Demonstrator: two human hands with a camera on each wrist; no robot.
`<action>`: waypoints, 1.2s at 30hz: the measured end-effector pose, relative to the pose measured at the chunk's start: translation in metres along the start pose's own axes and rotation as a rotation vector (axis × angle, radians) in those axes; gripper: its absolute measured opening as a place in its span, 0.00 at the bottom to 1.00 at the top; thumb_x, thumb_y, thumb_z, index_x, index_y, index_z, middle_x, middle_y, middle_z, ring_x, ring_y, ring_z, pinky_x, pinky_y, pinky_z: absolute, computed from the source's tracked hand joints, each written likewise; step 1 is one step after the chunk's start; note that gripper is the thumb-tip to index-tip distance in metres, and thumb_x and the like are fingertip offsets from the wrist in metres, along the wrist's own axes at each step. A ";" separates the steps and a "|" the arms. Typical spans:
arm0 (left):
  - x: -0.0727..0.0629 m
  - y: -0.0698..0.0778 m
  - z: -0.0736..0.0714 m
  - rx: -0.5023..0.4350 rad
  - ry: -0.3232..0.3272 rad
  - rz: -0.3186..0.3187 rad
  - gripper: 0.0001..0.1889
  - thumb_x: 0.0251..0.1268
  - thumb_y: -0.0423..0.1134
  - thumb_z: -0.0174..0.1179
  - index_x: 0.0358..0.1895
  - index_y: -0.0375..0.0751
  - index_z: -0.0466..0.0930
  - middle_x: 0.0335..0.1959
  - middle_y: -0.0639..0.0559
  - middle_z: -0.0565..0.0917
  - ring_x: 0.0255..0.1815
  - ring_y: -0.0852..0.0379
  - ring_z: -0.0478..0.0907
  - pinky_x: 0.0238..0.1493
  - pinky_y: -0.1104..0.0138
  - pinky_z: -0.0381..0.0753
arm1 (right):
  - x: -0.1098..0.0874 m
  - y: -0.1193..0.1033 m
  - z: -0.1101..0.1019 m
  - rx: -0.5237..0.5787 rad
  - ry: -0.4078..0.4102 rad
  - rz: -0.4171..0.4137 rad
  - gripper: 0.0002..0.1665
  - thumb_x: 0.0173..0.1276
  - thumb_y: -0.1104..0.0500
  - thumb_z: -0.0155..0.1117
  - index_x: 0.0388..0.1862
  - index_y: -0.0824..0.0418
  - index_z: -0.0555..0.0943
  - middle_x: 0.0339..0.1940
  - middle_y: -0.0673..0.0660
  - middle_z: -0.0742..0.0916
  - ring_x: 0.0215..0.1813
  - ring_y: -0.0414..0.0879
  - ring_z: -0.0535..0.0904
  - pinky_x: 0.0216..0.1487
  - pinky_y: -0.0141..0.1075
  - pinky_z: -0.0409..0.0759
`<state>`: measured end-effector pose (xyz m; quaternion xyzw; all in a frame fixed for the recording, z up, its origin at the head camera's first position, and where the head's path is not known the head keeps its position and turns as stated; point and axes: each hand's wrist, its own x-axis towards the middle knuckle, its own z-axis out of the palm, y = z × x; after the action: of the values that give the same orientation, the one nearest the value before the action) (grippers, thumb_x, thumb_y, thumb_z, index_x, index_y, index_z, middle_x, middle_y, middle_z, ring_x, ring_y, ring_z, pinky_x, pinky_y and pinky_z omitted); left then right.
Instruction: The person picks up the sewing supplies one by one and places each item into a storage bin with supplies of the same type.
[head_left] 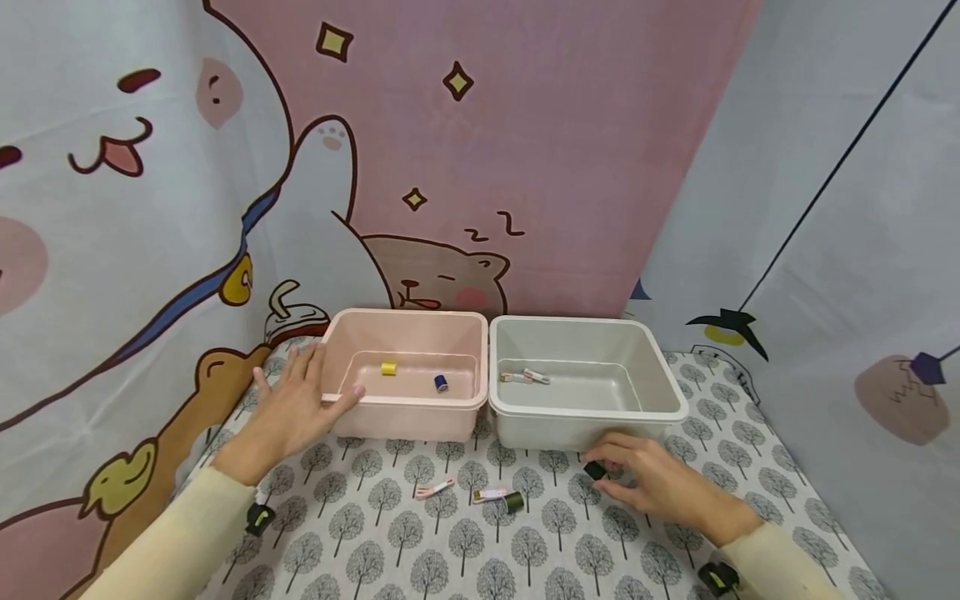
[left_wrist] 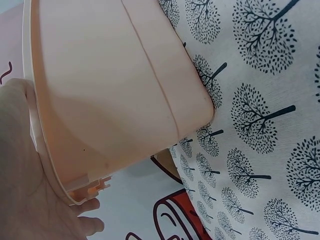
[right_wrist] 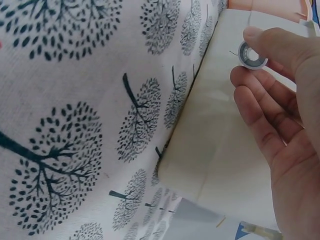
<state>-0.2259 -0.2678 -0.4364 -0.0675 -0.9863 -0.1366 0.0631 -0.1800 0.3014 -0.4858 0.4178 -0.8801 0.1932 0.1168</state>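
Observation:
My right hand (head_left: 652,479) pinches a dark thread spool (head_left: 595,470) between thumb and fingertips, in front of the white bin (head_left: 585,425). In the right wrist view the end of that spool shows as a pale ring with a hole. My left hand (head_left: 296,408) rests on the left rim of the pink bin (head_left: 408,421), fingers extended and thumb over the front edge. A yellow spool (head_left: 388,368) and a blue spool (head_left: 441,383) lie inside the pink bin. Two small pink-and-white slender pieces (head_left: 536,377) lie in the white bin.
On the tree-print cloth (head_left: 405,533), in front of the bins, lie a pink slender piece (head_left: 434,488), a pink-and-white one (head_left: 489,495) and a dark green spool (head_left: 513,502). The bins stand side by side against a cartoon-printed backdrop (head_left: 555,167).

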 end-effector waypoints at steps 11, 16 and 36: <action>0.000 0.000 0.000 -0.002 -0.012 -0.001 0.62 0.86 0.82 0.44 0.98 0.32 0.42 0.98 0.26 0.47 0.98 0.16 0.41 0.82 0.08 0.27 | 0.009 -0.011 -0.004 0.027 0.032 -0.046 0.25 0.67 0.62 0.89 0.62 0.56 0.93 0.55 0.49 0.95 0.47 0.38 0.92 0.45 0.31 0.95; 0.000 0.000 -0.001 -0.003 -0.017 -0.002 0.62 0.86 0.82 0.44 0.98 0.33 0.41 0.98 0.26 0.47 0.98 0.16 0.41 0.82 0.08 0.28 | 0.015 -0.018 -0.008 0.015 0.045 -0.076 0.24 0.69 0.60 0.89 0.62 0.52 0.93 0.56 0.46 0.95 0.48 0.37 0.91 0.48 0.29 0.94; 0.003 -0.001 -0.005 -0.039 -0.050 -0.013 0.64 0.84 0.83 0.47 0.98 0.33 0.41 0.98 0.27 0.47 0.97 0.16 0.40 0.80 0.06 0.27 | 0.051 -0.047 -0.030 -0.003 0.019 -0.146 0.22 0.74 0.57 0.87 0.65 0.50 0.92 0.59 0.44 0.94 0.53 0.37 0.93 0.57 0.29 0.94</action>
<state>-0.2283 -0.2700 -0.4314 -0.0658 -0.9852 -0.1543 0.0362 -0.1740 0.2526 -0.4288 0.4790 -0.8463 0.1866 0.1398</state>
